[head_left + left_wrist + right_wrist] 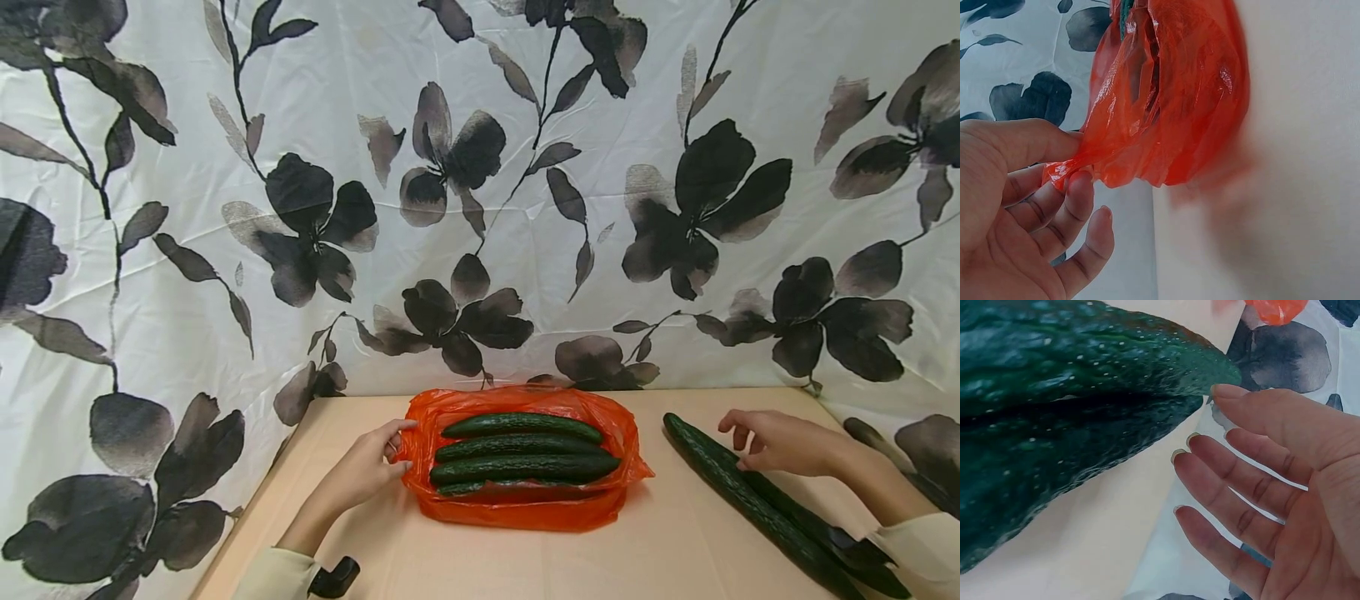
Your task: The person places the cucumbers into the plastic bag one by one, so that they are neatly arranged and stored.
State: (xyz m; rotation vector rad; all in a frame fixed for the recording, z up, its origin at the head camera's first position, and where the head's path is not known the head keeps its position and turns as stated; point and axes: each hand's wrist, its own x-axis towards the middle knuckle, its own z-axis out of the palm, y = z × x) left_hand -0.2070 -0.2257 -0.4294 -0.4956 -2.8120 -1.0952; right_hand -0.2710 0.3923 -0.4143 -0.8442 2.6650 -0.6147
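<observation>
A red plastic bag (525, 512) lies on the table with its mouth open, and several dark green cucumbers (517, 446) rest side by side in it. My left hand (367, 467) pinches the bag's left edge between thumb and fingers; the left wrist view shows the gathered plastic (1063, 172) there. On the right, two more cucumbers (750, 496) lie slantwise close together. Over their far part is my right hand (783, 442), its fingers loosely bent with nothing between them. In the right wrist view the thumb overlaps the tip of a cucumber (1166, 356).
The pale tabletop (420, 558) carries the bag and the loose cucumbers. Behind it and at both sides hangs a white cloth (570, 275) with dark flower print. A black wrist device (335, 577) sits at the left sleeve.
</observation>
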